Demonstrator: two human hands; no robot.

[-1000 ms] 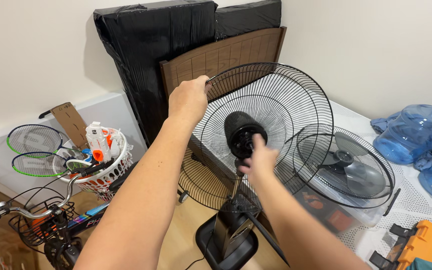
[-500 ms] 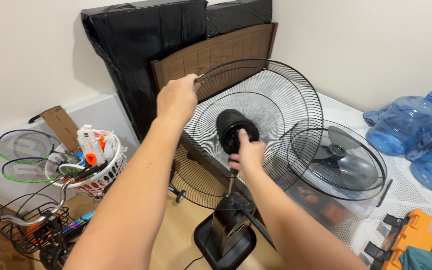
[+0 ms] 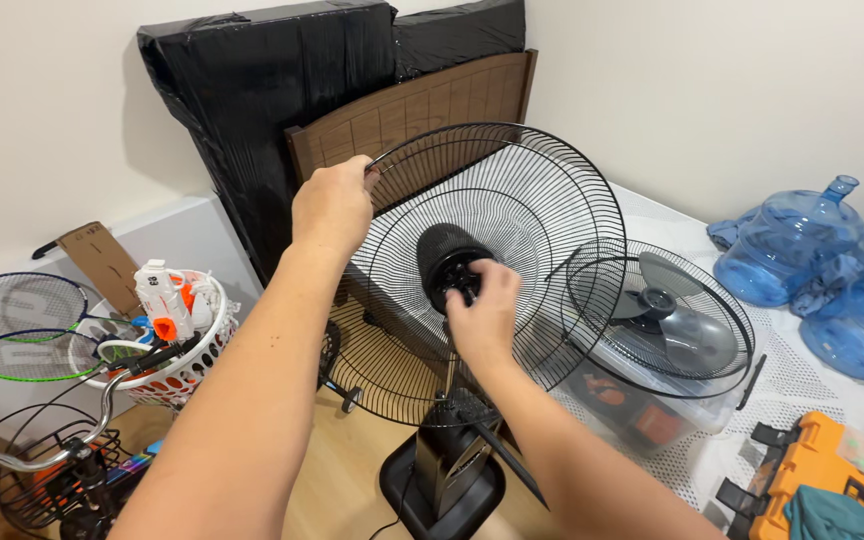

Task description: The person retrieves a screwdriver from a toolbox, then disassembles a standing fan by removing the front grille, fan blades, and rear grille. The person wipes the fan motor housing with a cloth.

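A black standing fan stands in front of me with its rear wire guard mounted and no blade on it. My left hand grips the guard's rim at the upper left. At the centre of the guard, the fingers of my right hand are closed around the black motor hub. To the right lies a second wire guard with the grey fan blade resting inside it.
A wooden board and a black-wrapped panel lean on the wall behind. At left are a white basket of clutter, badminton rackets and a bicycle handlebar. Blue water jugs and an orange tool case sit at right.
My right hand has moved up from below the hub onto the hub itself. The left hand keeps its hold on the guard rim. My view has shifted slightly.
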